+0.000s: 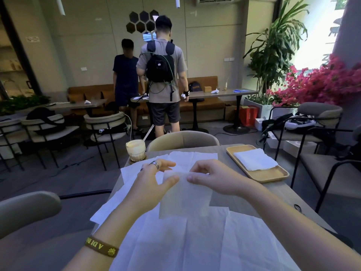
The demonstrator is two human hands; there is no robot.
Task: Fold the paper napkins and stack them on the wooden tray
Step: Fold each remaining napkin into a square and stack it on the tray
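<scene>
A thin white paper napkin (185,198) hangs lifted above the table, held by its top edge. My left hand (154,180) pinches that edge between thumb and fingers; a ring sits on one finger. My right hand (207,177) pinches the same edge just to the right. Several unfolded white napkins (191,243) lie spread flat over the near and left part of the table. A wooden tray (273,175) rests at the table's far right, with a folded napkin stack (255,159) lying on it.
A glass of creamy drink with a straw (135,150) stands on a coaster at the table's far left corner. A beige chair back (183,140) faces me across the table. Another chair (320,165) stands to the right. Two people stand at distant tables.
</scene>
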